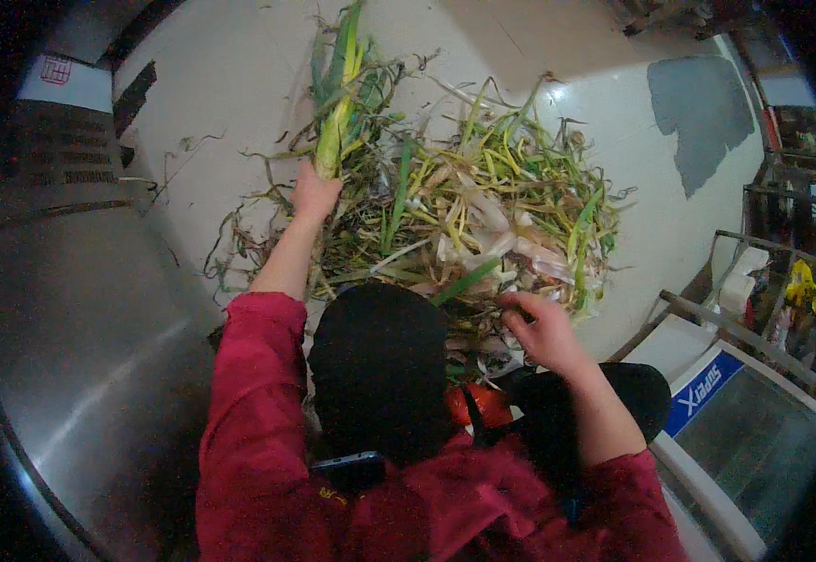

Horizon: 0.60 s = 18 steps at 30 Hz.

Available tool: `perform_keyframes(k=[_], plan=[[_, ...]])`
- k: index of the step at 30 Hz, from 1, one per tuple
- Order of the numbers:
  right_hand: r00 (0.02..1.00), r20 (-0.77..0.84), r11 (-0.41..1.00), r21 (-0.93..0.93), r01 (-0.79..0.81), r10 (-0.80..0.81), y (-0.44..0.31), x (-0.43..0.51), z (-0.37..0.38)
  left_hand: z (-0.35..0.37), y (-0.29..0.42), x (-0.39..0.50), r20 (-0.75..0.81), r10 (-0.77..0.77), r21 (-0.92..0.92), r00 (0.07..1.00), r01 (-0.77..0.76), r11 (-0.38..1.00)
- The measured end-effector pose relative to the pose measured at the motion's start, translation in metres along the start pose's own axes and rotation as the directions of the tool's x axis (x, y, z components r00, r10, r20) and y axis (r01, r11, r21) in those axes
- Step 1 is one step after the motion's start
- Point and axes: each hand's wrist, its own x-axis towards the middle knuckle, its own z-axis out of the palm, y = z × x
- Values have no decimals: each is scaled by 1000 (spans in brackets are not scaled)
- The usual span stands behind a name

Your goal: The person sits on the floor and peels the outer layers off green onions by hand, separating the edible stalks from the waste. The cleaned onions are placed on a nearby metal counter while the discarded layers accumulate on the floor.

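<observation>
My left hand (316, 191) grips a thick leek or large scallion stalk (332, 137) near its pale lower end, and its green leaves point away from me. The stalk is over the left side of a heap of leaf trimmings and papery outer skins (481, 200) on the floor. My right hand (545, 330) is at the heap's near right edge, above my right knee. Its fingers are curled, with thumb and forefinger close together; whether anything thin is between them is unclear. A cut green leaf (469, 281) lies to the left of that hand.
A metal-sided appliance or counter (78, 316) stands close on my left. To my right are a white-framed cabinet with a glass-like top (759, 428) and a metal rack (766, 242) bearing a yellow bag (803, 286). A red object (488, 406) sits between my knees. A phone-like object (349, 469) rests at my lap.
</observation>
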Motion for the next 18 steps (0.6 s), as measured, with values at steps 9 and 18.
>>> perform_keyframes(k=[9,18], plan=[[997,-20,997,24,77,-77,-10,-7,6,-113,61,-88,-199,158,-333,967,-218,917],[945,-250,952,165,258,-212,-56,-3,-26,-179,170,-155,-242,492,-516,836,-541,664]])
